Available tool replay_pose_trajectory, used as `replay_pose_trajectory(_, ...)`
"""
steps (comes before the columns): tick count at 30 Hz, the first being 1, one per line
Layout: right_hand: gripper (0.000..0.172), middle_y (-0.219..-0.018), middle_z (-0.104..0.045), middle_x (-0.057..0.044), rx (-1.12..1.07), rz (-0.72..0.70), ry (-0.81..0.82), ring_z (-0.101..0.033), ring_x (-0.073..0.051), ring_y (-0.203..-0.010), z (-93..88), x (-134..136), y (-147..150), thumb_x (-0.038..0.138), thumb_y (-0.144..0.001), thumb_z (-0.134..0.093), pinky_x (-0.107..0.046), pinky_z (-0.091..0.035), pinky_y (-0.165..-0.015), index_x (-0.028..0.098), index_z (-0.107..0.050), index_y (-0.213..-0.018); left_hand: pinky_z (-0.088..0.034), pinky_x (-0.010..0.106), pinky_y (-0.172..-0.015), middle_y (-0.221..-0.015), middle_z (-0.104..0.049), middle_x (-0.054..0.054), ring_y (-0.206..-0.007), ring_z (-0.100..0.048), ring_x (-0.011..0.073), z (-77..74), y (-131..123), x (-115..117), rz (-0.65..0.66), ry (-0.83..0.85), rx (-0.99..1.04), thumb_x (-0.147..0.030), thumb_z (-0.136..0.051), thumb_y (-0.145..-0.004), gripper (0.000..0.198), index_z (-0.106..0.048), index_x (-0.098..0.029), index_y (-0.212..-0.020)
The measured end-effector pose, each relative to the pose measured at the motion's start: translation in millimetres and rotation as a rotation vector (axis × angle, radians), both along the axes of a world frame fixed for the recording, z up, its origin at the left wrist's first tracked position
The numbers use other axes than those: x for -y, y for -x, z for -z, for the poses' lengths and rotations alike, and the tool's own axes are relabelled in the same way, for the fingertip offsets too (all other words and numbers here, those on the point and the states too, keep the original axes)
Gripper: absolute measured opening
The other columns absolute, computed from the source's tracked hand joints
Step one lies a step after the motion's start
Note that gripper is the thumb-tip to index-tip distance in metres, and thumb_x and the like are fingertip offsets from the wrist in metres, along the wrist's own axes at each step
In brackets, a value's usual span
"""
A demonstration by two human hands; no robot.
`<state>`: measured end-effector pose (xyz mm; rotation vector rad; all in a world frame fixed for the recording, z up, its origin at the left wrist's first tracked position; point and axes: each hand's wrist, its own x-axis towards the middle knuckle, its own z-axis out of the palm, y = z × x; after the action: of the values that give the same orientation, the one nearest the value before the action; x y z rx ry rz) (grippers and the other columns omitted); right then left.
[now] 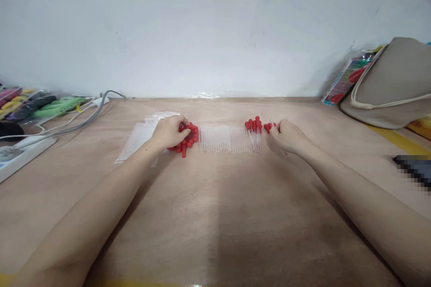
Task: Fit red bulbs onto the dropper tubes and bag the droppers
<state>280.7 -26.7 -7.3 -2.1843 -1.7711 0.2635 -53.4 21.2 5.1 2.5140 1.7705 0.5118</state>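
Note:
My left hand (170,132) reaches over a pile of red rubber bulbs (192,134), thumb and fingers a little apart and touching the bulbs. Pinched in my right hand (284,135) is a clear glass dropper tube (271,120), its end sticking up past the fingertips. Between my hands lies a row of clear glass tubes (222,139), side by side. At the row's right end, several droppers with red bulbs (254,124) fitted on them lie together. A few red bulbs (268,127) show right beside my right fingers.
Clear plastic bags (133,141) lie under and left of my left hand. Cables (90,119) and a white power strip (27,157) are at the left, near colourful packaged items (57,107). A beige bag (390,85) stands at the right, with a dark pixelated object (414,170) nearer me.

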Motion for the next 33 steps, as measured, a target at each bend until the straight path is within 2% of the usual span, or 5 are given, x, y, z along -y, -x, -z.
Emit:
replay_pose_trajectory(6, 0.019, -0.07, -0.058, -0.009, -0.102, -0.078, -0.136, -0.052, -0.019, -0.059, 1.5, 2, 5, 0.036, -0.083, -0.038, -0.027, -0.034, -0.053, 0.018, -0.04, -0.087, -0.045, 0.03, -0.066, -0.088, -0.064, 0.004, -0.074, -0.059, 0.0191, -16.3, -3, 9, -0.009, -0.062, 0.106, -0.035, -0.054, -0.074, 0.019, -0.054, -0.019, -0.084)
replay_pose_trajectory(9, 0.014, -0.073, -0.057, -0.007, -0.176, -0.224, -0.296, -0.052, -0.018, -0.063, 9.9, 3, 10, 0.032, -0.085, -0.035, -0.028, -0.036, -0.058, 0.019, -0.038, -0.089, -0.046, 0.03, -0.068, -0.095, -0.063, 0.004, -0.076, -0.059, 0.0165, -19.9, -16, 21, 0.116, -0.121, 0.274, -0.031, -0.052, -0.078, 0.015, -0.05, -0.018, -0.086)
replay_pose_trajectory(15, 0.023, -0.093, -0.055, -0.012, -0.024, -0.619, -0.602, -0.051, -0.021, -0.083, 34.7, 14, 30, 0.023, -0.089, -0.031, -0.032, -0.038, -0.069, 0.016, -0.046, -0.105, -0.045, 0.028, -0.066, -0.083, -0.059, 0.004, -0.073, -0.056, 0.014, 13.8, -51, 43, 0.424, -0.179, 0.307, -0.025, -0.047, -0.085, 0.009, -0.049, -0.017, -0.089)
replay_pose_trajectory(21, 0.025, -0.088, -0.057, -0.01, 0.227, -0.794, -0.61, -0.048, -0.019, -0.076, 36.2, 29, 43, 0.02, -0.09, -0.033, -0.032, -0.034, -0.069, 0.016, -0.055, -0.103, -0.046, 0.027, -0.072, -0.087, -0.057, 0.004, -0.078, -0.056, 0.0137, 40.4, -62, 47, 0.534, -0.243, 0.291, -0.026, -0.048, -0.087, 0.012, -0.056, -0.017, -0.091)
replay_pose_trajectory(33, 0.025, -0.087, -0.06, -0.007, 0.116, -0.829, -0.554, -0.053, -0.016, -0.077, 33.8, 34, 48, 0.024, -0.091, -0.035, -0.03, -0.033, -0.07, 0.018, -0.057, -0.101, -0.047, 0.026, -0.071, -0.084, -0.061, 0.004, -0.078, -0.058, 0.0141, 36.7, -66, 56, 0.597, -0.196, 0.328, -0.025, -0.047, -0.088, 0.014, -0.058, -0.018, -0.09)
